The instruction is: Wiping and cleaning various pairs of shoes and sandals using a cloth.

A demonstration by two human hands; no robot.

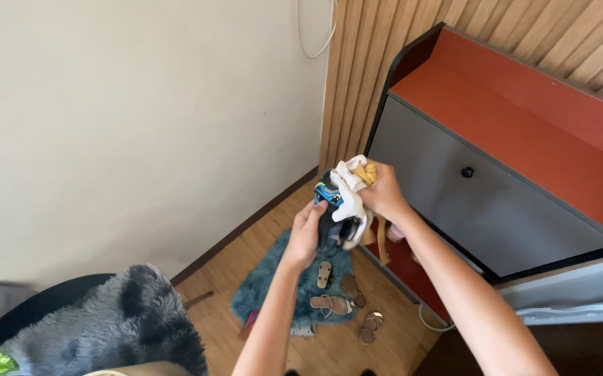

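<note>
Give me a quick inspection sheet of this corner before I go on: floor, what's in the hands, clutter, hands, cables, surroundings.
Surface: wooden floor with a blue shaggy rug.
Job's things: dark shoe and white-and-yellow cloth, held up together above the rug.
Clutter: sandals scattered on the rug and floor.
Hands: left hand grips the shoe from below; right hand clutches the cloth against it.
Cables: white cable looped on the wall; another by the cabinet base.
Surroundings: red-and-grey cabinet, slatted wood panel, grey furry seat cover.
</note>
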